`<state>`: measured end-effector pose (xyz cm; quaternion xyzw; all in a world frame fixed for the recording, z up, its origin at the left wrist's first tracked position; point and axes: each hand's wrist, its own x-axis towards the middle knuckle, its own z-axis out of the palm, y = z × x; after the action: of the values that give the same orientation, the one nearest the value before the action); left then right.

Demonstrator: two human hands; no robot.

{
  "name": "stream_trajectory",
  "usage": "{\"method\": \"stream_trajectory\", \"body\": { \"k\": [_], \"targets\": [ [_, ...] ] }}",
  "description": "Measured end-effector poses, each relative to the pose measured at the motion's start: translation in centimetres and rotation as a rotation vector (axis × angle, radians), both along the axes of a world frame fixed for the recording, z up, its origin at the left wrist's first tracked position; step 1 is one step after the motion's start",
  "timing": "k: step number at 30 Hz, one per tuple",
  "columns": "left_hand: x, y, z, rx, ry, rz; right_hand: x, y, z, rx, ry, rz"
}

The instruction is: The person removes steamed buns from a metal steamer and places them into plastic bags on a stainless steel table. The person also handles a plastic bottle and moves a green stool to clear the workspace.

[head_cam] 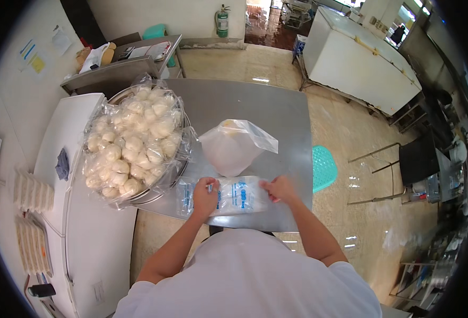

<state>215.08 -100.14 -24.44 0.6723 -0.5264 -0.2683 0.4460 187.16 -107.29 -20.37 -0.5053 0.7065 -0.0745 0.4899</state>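
Note:
A flat clear-plastic pack of bags (234, 194) with blue print lies along the near edge of the steel table (281, 115). My left hand (205, 198) is curled over its left part, a bit of the plastic between thumb and fingers. At the pack's right end, my right hand (280, 189) pinches the plastic by the edge. Just beyond the pack stands a puffed translucent plastic bag (232, 147), its flap folded to the right; its contents cannot be made out. Left of it, a round metal basin (184, 159) is heaped with pale dough balls (132, 143) in clear plastic bags.
A white chest freezer (91, 238) adjoins the table on the left, with a grey cloth (62, 164) on top. A turquoise stool (323, 168) stands by the table's right edge. Farther right are a black chair (418, 163) and another white freezer (357, 59).

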Motion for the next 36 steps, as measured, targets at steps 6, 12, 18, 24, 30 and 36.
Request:
{"method": "stream_trajectory", "body": {
  "k": [6, 12, 18, 24, 30, 36],
  "targets": [
    [-1.0, 3.0, -1.7, 0.069, -0.521, -0.251, -0.1, 3.9, -6.3, -0.171, -0.479, -0.288],
    [-0.2, 3.1, -2.3, 0.142, -0.585, -0.326, -0.7, 4.7, -5.8, -0.269, -0.415, -0.385],
    [-0.1, 2.9, -2.4, 0.130, -0.586, -0.342, -5.7, 4.6, -1.2, -0.556, -0.263, -0.468],
    [-3.9, 2.5, 7.3, 0.090, 0.088, -0.486, -1.9, 7.4, 8.7, -0.596, -0.482, -0.135],
    [-6.4, 0.4, 13.6, 0.100, 0.831, -0.769, 1.3, 7.2, 16.2, -0.788, -0.213, 0.282],
    [-4.4, -0.6, 15.0, 0.144, 0.854, -0.751, 2.4, 6.2, 16.1, -0.944, -0.074, 0.299]
  ]
}}
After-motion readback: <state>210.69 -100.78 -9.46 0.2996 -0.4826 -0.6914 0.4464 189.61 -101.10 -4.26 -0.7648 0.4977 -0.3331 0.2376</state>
